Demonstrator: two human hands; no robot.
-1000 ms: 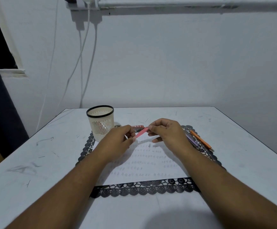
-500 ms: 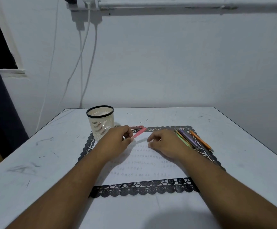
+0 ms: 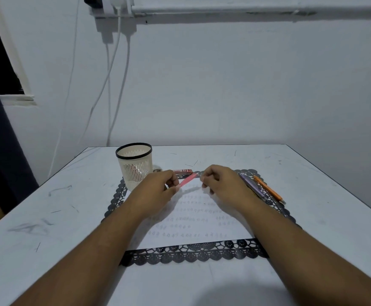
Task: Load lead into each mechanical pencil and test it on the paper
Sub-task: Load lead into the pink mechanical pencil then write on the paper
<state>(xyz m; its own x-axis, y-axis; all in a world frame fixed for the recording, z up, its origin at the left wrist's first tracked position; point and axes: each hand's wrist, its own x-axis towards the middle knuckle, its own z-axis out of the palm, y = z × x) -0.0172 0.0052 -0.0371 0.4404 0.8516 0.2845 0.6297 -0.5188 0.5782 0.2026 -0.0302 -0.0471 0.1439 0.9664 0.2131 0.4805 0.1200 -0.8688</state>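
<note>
Our fingers on the left hand [image 3: 158,186] curl round the near end of the pink mechanical pencil [image 3: 186,181], pinching it so the barrel slants up and to the right above the paper [image 3: 193,219]. That forearm reaches in from the lower left, wrist raised off the sheet. Further left stands the cream mesh pen holder [image 3: 134,165] with a black rim, at the far left corner of the black lace placemat [image 3: 193,253].

Just behind the pencil's far end a red lead case [image 3: 182,171] lies on the white table [image 3: 47,217]. Our right hand [image 3: 222,182] hovers just beside the pencil's tip, fingertips bunched together as if pinching something small; whether a lead sits between them we cannot tell. The right forearm comes in from the lower right, crossing the placemat's edge.

Right of that hand, a purple pencil [image 3: 252,185] and an orange pencil [image 3: 267,187] lie side by side on the placemat.
</note>
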